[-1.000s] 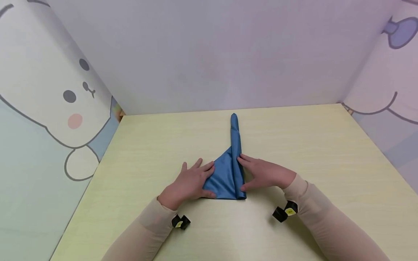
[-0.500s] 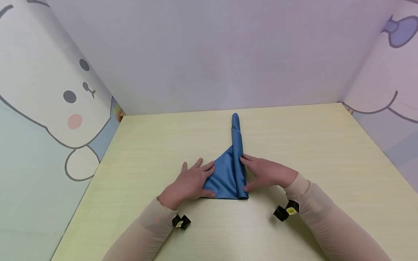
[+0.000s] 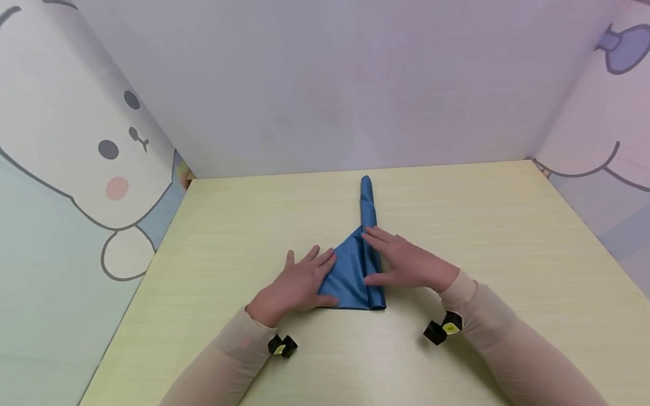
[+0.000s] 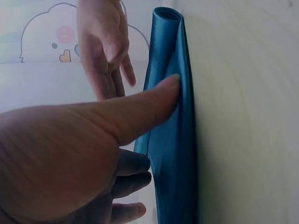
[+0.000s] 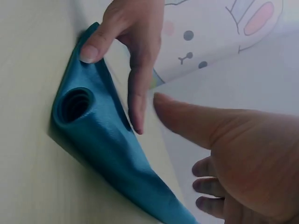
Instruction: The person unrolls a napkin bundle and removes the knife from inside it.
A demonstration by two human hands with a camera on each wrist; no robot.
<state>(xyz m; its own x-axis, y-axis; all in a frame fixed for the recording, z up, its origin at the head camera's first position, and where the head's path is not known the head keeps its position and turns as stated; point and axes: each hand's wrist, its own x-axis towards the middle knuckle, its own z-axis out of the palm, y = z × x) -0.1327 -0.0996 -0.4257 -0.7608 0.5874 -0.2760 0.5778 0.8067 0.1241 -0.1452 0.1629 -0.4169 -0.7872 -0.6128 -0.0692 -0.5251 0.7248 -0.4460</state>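
A shiny blue cloth lies on the table, its right side rolled into a tube that runs away from me and its left part flat, with a slanted far edge. My left hand rests with spread fingers on the flat part, and its thumb presses the cloth near the front edge, as the left wrist view also shows. Above the tube my right hand hovers with loosely straight fingers, holding nothing. In the right wrist view the tube's open end shows its coiled layers, with the right thumb apart from it.
The pale wooden table ends at a plain light wall behind. Panels with cartoon animals stand on the left and right. Each sleeve carries a small black wrist camera.
The tube shifted slightly right, pulled by my right hand, and then stayed. My right hand has since lifted off its right side and moved left over it. The left hand has barely moved.
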